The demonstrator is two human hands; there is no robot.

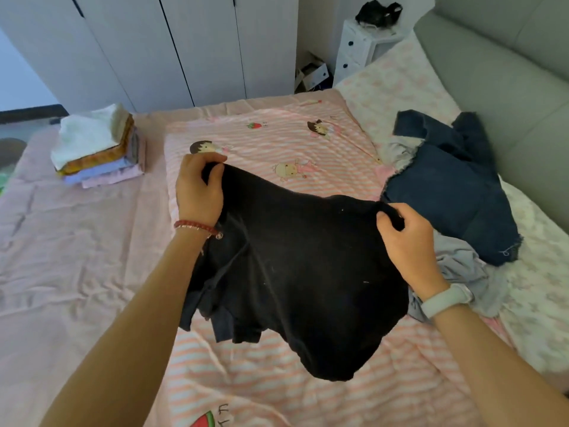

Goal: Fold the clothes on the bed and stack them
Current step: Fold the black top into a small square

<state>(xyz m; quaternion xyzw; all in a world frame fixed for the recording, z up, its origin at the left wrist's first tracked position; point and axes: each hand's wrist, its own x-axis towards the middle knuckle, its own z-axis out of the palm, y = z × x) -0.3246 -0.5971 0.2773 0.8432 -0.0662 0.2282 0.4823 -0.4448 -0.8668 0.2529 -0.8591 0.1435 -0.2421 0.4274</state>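
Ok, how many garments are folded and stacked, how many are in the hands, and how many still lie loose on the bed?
Folded in the stack: 4 layers visible
In the hands: 1, black garment
Loose: 2, denim garment, grey garment
Total: 7

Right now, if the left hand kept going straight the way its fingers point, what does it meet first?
The left hand grips the black garment and points up-image across the bed. Past it, the striped cartoon blanket lies below; the way looks free to the wardrobe, though depth is unclear.
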